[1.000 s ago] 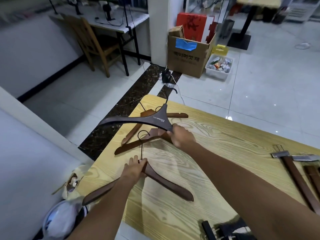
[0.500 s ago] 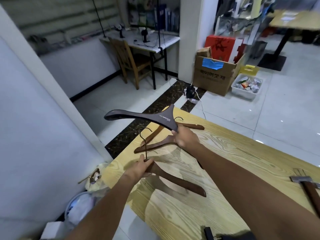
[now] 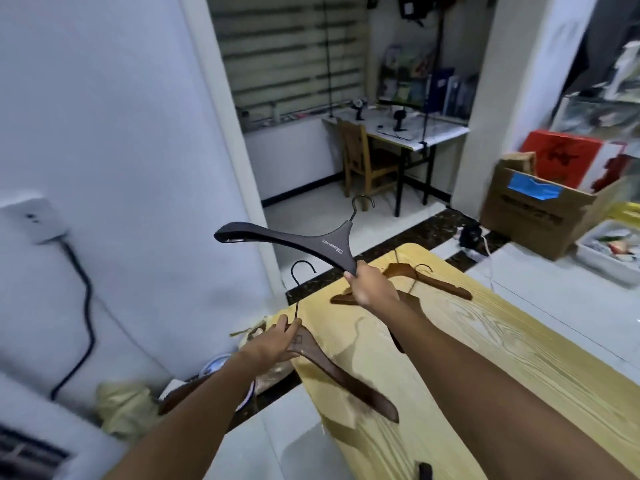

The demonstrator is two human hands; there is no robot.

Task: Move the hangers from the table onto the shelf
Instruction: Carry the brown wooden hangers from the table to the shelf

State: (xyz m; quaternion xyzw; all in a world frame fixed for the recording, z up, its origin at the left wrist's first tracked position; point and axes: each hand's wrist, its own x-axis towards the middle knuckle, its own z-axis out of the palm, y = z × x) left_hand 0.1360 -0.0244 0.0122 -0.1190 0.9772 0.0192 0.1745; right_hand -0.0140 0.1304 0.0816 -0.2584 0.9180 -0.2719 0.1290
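My right hand grips one arm of a dark grey hanger and holds it in the air above the table's far left corner, hook pointing up. My left hand holds a dark brown wooden hanger at its neck, raised over the left edge of the yellow wooden table. Two lighter brown wooden hangers lie on the table past my right hand. No shelf can be made out.
A white wall stands close on the left, with a black cable hanging down it. Bags and clutter lie on the floor below the table's left edge. Beyond stand a wooden chair, a desk and a cardboard box.
Both hands have lifted their hangers off the table and carried them leftward. My view has swung left and upward toward the white wall.
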